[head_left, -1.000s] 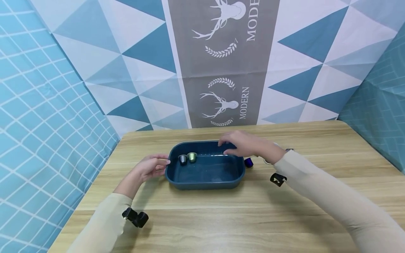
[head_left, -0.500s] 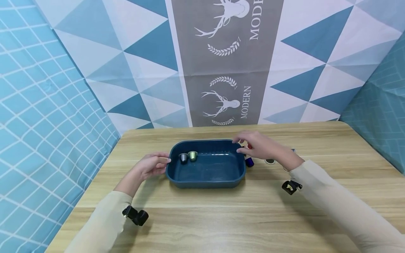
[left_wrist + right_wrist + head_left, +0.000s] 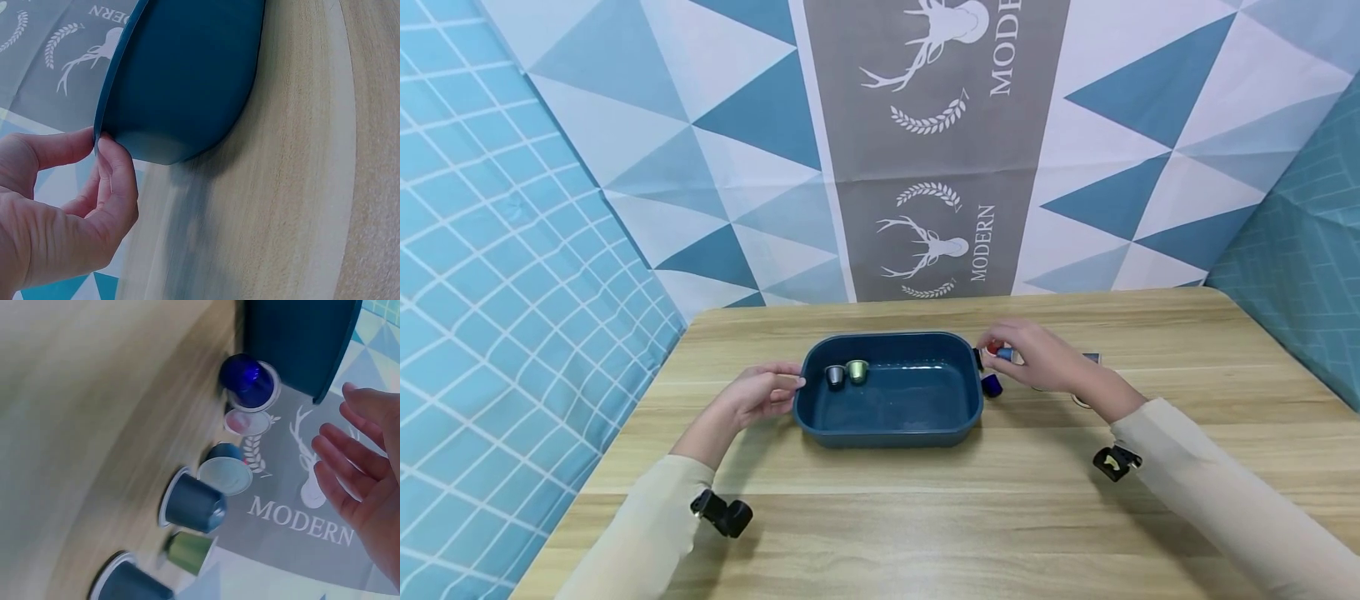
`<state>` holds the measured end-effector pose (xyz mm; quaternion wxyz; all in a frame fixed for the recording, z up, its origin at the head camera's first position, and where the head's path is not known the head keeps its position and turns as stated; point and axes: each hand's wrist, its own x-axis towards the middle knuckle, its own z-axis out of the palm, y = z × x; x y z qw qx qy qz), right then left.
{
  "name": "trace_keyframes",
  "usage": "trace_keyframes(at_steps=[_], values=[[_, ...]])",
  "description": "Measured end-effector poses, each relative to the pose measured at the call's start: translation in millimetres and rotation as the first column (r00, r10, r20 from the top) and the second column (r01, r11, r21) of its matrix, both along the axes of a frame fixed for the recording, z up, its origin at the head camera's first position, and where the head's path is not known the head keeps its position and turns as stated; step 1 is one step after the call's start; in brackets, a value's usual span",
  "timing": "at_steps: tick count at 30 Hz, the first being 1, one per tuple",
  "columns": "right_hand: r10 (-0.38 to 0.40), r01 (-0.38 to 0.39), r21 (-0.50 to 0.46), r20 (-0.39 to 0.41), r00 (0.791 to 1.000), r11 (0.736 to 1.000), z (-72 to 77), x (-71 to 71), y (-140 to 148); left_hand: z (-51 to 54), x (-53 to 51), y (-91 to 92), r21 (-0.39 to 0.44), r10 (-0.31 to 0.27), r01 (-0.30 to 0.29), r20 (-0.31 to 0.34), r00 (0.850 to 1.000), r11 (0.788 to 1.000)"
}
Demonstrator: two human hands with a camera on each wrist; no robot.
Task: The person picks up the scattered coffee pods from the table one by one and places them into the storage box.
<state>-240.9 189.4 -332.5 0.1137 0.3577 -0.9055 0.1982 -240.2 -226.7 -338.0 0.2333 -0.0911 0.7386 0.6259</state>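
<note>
A dark blue rectangular basin (image 3: 887, 438) stands on the table, with a dark grey coffee capsule (image 3: 835, 377) and a green-gold coffee capsule (image 3: 857, 372) inside at its left. My left hand (image 3: 760, 395) pinches the basin's left rim between thumb and forefinger, clearly seen in the left wrist view. Over the capsules just right of the basin is my right hand (image 3: 1041, 360); the right wrist view shows its fingers loosely bent and holding nothing. A shiny blue capsule (image 3: 247, 381) lies against the basin's right side. Close by are a teal capsule (image 3: 194, 503) and a green capsule (image 3: 189, 551).
Further capsules lie right of the basin, among them a dark teal one (image 3: 134, 584) and a light blue one (image 3: 1006, 355), partly hidden by the right hand. The wooden table (image 3: 880, 525) meets a patterned cloth backdrop (image 3: 932, 150) behind and a blue checked cloth (image 3: 512, 292) at left.
My right hand has moved right, from above the basin's right part to over the capsules beside it, uncovering some of them. The left hand stays at the basin's rim.
</note>
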Motion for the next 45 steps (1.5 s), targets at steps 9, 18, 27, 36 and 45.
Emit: trace_keyframes(at_steps=[9,18,27,36,45], values=[[0.015,-0.014,0.071,-0.016,1.000,0.997,-15.8,3.3,7.6,-0.3,-0.3,-0.2,0.001,0.004,-0.004,0.000,1.000,1.000],[0.069,-0.070,0.093,0.013,0.998,0.993,-28.8,4.6,7.5,-0.2,-0.1,-0.3,0.001,0.014,-0.014,0.006,1.000,1.000],[0.095,-0.090,0.131,-0.030,0.995,0.987,-36.5,3.9,5.1,-1.1,-0.5,-0.9,-0.005,0.007,-0.007,-0.002,1.000,1.000],[0.098,-0.094,0.140,-0.019,0.995,0.986,-36.7,5.2,6.7,1.0,-0.1,-0.3,0.005,-0.007,0.007,-0.009,1.000,1.000],[0.086,-0.085,0.143,-0.002,0.996,0.986,-35.9,8.0,7.7,-0.2,-0.2,-0.2,0.003,0.003,-0.003,0.001,1.000,1.000]])
